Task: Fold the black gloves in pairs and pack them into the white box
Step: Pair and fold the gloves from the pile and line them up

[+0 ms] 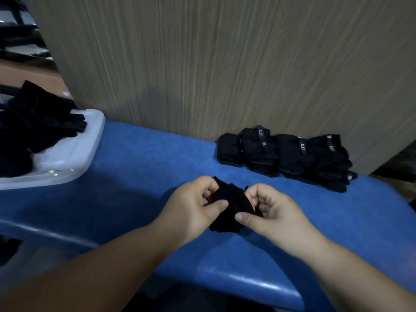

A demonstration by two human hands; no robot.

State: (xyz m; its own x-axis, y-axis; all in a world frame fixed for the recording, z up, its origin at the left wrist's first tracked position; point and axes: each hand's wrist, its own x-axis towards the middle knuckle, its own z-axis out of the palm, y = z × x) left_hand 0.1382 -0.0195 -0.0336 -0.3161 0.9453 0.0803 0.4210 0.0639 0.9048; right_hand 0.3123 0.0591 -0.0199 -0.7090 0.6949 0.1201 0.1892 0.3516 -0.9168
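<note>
1. Head view: the left hand and right hand pinch a bunched black fabric glove pair, fingers curled on it, near centre over the blue padded bench.
2. Tuck it tight, I judge, like the folded black glove bundles far right.
3. The white plastic box sits far left.

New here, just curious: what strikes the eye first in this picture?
At the centre, the left hand and right hand pinch a black glove bundle over the blue surface. Beyond, folded gloves line the wooden panel at right; loose gloves heap on the white box at left.
</note>
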